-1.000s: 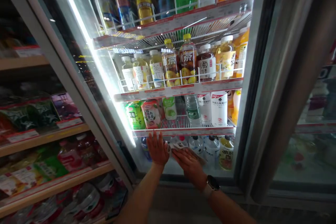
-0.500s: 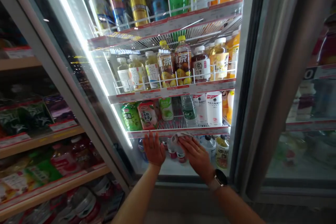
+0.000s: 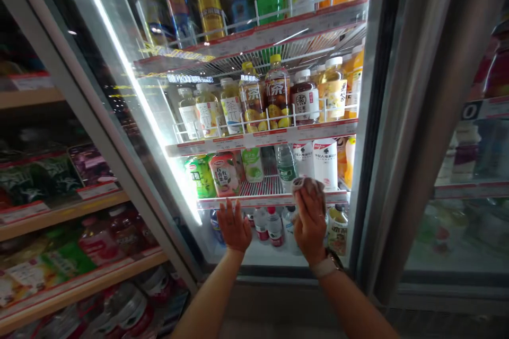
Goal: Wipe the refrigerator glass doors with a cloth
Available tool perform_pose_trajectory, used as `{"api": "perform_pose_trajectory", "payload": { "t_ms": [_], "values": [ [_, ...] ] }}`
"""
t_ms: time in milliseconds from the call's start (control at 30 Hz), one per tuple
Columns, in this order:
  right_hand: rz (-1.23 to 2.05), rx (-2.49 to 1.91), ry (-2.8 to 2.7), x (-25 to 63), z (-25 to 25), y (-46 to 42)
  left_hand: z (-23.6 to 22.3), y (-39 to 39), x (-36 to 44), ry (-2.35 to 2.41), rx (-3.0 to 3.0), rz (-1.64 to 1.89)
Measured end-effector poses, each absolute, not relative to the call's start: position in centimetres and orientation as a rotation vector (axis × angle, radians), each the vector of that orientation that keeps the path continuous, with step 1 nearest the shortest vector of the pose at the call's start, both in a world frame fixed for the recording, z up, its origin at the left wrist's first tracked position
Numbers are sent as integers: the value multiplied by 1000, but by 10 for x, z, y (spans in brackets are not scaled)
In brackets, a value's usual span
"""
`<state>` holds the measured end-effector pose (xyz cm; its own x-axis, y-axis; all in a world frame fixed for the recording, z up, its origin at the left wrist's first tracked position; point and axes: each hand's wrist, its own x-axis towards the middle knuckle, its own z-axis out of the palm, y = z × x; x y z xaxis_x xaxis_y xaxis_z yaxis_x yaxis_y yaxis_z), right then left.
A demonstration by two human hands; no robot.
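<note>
My left hand [image 3: 234, 226] lies flat with its fingers spread against the front rail of a lower fridge shelf [image 3: 254, 201]. My right hand [image 3: 310, 217] presses a crumpled cloth [image 3: 303, 185] onto the same rail further right, fingers laid over the cloth. A watch sits on my right wrist. Behind the rail stand a green bottle [image 3: 201, 176], a red-labelled tea bottle [image 3: 225, 174], a clear water bottle [image 3: 284, 168] and white bottles [image 3: 325, 163]. Small bottles [image 3: 269, 225] stand on the fridge floor below my hands.
The open glass door [image 3: 99, 95] swings out to the left, its frame running down to the floor. Upper shelves hold tea bottles [image 3: 278, 92] and cans [image 3: 209, 5]. A steel door post [image 3: 413, 132] stands right. Snack shelves [image 3: 59, 212] fill the left side.
My right hand has slid the cloth up and to the right along the shelf rail, from beneath it to on it. My left hand has stayed on the rail.
</note>
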<state>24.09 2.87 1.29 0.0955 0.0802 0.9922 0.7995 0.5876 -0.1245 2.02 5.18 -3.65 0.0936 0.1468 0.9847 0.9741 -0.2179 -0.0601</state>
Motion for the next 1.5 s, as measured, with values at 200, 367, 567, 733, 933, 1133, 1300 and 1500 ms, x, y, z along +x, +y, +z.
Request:
{"api": "perform_pose_trajectory", "payload": {
  "t_ms": [200,367,567,733,933,1133,1300,1500],
  "values": [
    [-555,-742,-1722,200,-30,23,-40,53,18,-1186,-1515,-1209],
    [-515,-590,-1964,188,-59,19,-41,54,18,-1194,-1522,-1216],
    [-515,-535,-2044,195,-59,18,-39,53,19,-1174,-1524,-1210],
    [-634,-519,-2092,209,-43,21,-39,53,18,-1172,-1526,-1220],
    [-742,-683,-1855,238,-11,24,-46,57,15,-1205,-1520,-1237],
    [-780,-866,-1445,278,25,30,-45,57,17,-1191,-1527,-1265],
    [-707,-896,-1252,282,30,36,-46,57,17,-1206,-1509,-1248],
    [-640,-873,-1318,249,15,33,-42,54,18,-1188,-1515,-1222]
  ]
}}
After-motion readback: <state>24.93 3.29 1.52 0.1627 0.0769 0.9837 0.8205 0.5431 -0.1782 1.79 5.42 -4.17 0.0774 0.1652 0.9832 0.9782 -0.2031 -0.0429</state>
